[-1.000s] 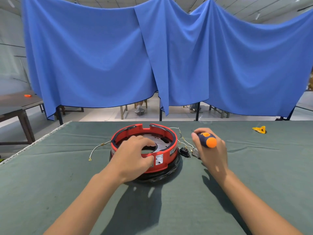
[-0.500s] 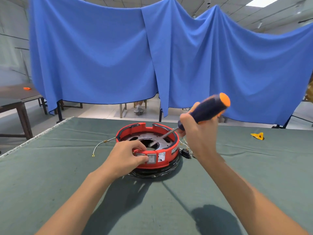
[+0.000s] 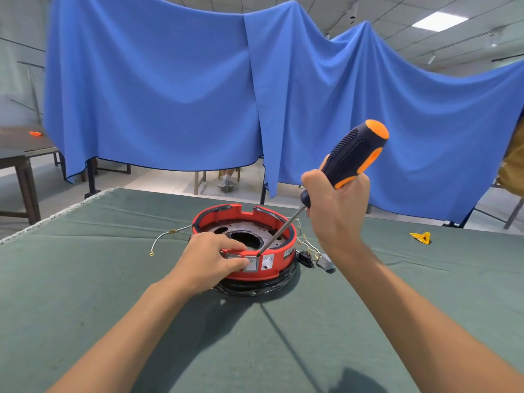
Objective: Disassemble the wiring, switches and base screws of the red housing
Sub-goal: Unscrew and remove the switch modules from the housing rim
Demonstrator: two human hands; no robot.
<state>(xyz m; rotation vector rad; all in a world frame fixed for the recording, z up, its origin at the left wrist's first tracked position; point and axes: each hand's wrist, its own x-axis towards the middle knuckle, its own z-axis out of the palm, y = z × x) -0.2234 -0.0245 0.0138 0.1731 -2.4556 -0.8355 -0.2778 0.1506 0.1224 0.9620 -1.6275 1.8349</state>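
Note:
The round red housing (image 3: 279,264) sits on the green table with a metal plate inside and a black ring under it. My left hand (image 3: 208,259) grips its near rim, fingers beside a grey rocker switch (image 3: 251,264) in the front wall. My right hand (image 3: 336,211) holds a screwdriver (image 3: 353,153) with a dark blue and orange handle, tilted down to the left. Its tip touches the rim just above the switch. A white wire (image 3: 166,236) trails out to the left. A black switch (image 3: 305,257) and a grey part (image 3: 325,262) lie loose on wires at the right.
The table is covered in green cloth (image 3: 85,293), its left edge running diagonally. A small yellow piece (image 3: 421,237) lies far right. A blue curtain (image 3: 170,95) hangs behind the table. Another dark table (image 3: 19,154) stands at far left.
My right hand lifted the screwdriver from low beside the housing and brought its tip to the rim above the front switch. My left hand slid from the housing's top to its near rim.

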